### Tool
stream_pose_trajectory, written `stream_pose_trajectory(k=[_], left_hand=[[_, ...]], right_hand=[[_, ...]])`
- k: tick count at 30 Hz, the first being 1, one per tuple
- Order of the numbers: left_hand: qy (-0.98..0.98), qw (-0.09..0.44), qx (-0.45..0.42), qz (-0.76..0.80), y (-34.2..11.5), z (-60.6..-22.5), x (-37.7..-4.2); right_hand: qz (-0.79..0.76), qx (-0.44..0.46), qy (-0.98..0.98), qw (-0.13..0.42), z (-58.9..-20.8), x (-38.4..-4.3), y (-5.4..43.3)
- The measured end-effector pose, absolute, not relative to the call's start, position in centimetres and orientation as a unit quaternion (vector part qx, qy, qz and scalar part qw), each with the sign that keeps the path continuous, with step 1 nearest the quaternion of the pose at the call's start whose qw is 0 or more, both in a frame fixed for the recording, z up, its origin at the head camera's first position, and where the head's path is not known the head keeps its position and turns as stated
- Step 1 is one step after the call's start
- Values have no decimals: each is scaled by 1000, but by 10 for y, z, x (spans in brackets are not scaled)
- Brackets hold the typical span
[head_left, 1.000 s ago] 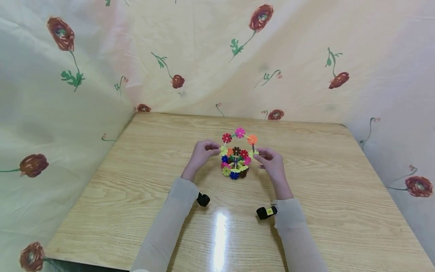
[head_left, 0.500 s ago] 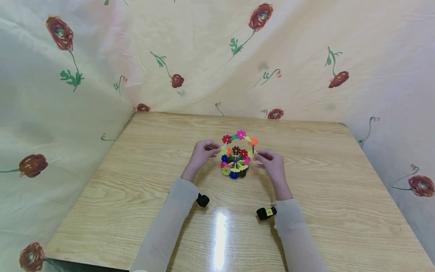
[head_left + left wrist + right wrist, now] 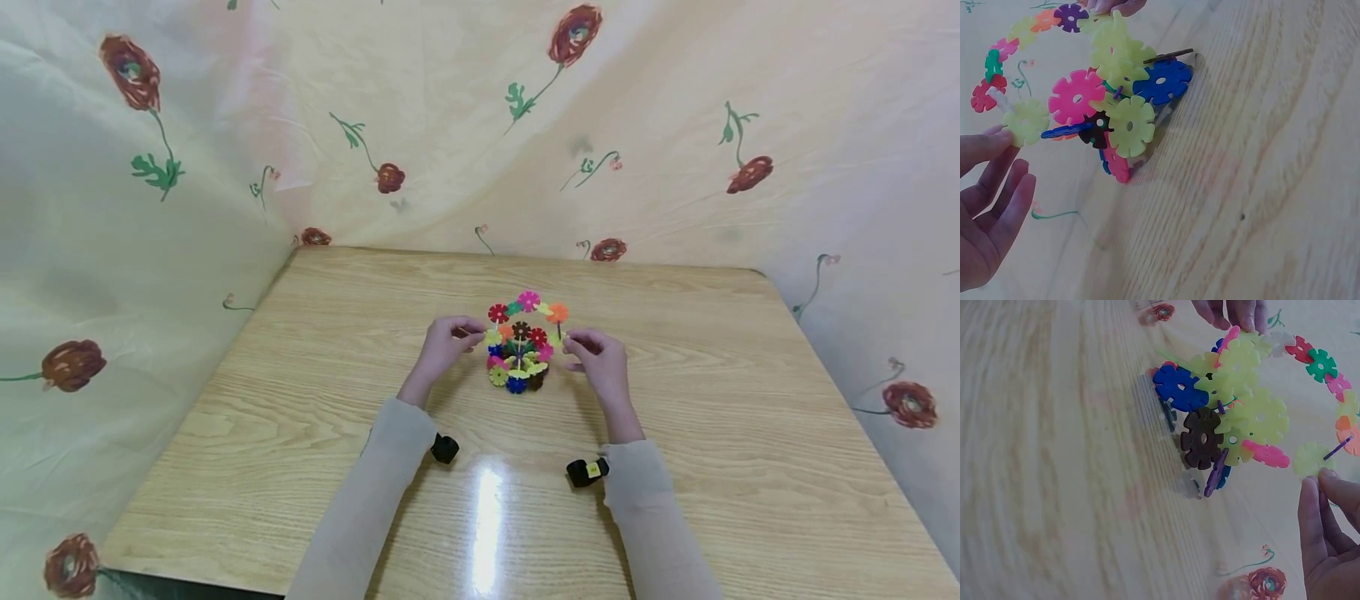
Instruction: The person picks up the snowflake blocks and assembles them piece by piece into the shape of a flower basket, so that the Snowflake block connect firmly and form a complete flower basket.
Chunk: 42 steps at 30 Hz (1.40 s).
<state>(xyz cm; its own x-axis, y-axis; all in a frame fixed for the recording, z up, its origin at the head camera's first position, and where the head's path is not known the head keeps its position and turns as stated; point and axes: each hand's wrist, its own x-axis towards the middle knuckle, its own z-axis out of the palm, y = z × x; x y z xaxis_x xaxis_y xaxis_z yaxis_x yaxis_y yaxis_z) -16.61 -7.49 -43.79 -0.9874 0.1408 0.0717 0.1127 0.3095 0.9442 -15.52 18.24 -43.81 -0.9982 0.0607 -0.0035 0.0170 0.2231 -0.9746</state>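
Observation:
A cluster of interlocking flower-shaped plastic discs (image 3: 517, 360) in many colours stands on the wooden table, joined piece to piece. Above it rises an arched chain of the same discs (image 3: 528, 301), with red, green, pink, yellow, orange and purple pieces. My left hand (image 3: 448, 346) pinches the pale yellow-green disc (image 3: 1025, 123) at the arch's left end between thumb and finger. At the other end, my right hand (image 3: 606, 360) pinches another pale yellow-green disc (image 3: 1312, 459), which has a purple disc slotted into it. Whether these end discs join the cluster is hard to tell.
The wooden table (image 3: 315, 400) reaches to a flower-printed cloth (image 3: 450, 125) hung behind it and at both sides. Black wrist cameras (image 3: 445, 449) sit under both sleeves. A bright light reflection lies on the near tabletop.
The arch has come down slightly and its top discs have tilted, showing the green and yellow links more broadly. My left hand has dropped a little; my right hand has barely moved.

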Motion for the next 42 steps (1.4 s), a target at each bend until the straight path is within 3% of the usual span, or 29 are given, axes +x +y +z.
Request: stream_pose_trajectory(k=[42], left_hand=[[794, -40, 98, 599, -87, -448, -159]], right_hand=[[604, -13, -797, 15, -452, -151, 178]])
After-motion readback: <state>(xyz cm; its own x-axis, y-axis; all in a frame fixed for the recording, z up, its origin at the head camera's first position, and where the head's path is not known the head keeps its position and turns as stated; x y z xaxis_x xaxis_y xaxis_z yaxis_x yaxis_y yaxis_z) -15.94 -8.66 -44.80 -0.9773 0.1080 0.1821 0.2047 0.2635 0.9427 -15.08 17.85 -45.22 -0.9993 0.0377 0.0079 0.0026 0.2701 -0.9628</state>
